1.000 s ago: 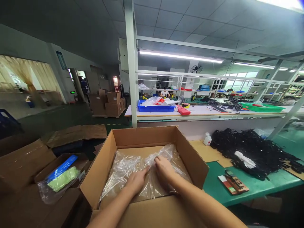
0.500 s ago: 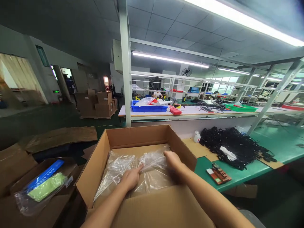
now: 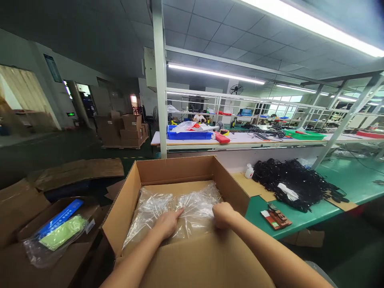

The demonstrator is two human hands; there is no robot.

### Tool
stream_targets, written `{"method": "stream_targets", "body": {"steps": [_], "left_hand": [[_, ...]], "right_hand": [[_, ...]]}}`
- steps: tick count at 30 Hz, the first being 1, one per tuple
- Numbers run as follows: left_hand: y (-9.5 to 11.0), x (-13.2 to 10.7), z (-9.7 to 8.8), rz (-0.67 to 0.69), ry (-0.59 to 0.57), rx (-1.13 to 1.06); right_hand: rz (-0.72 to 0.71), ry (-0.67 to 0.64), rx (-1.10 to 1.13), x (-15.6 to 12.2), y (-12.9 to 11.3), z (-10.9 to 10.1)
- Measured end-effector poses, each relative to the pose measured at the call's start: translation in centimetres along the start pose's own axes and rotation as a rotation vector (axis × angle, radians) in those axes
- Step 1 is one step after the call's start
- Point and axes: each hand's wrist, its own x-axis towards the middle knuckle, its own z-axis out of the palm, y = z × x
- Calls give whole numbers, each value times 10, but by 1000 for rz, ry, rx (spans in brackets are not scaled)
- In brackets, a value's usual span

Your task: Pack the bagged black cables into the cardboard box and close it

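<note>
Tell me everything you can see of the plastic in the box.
The plastic is clear and shiny, a bag or sheet; I can't tell which. It lies crumpled inside the open box, creased around the left hand, which rests on it, with brown showing through. The right hand, curled, is at its right side; whether it grips is unclear. The near flap hides its near edge.

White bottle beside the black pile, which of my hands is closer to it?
Right. Your right hand is at the right part of the box, the side toward the white bottle; your left hand is farther away, on the clear plastic.
</note>
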Motion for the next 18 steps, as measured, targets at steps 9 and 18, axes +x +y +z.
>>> {"method": "stream_targets", "body": {"steps": [9,18], "left_hand": [[7,-6,3,60,25,112],[-18,-9,-45,-115,137,286]], "right_hand": [[-217,-24,197,25,-37,16],[-249,-196,231,26,-26,52]]}}
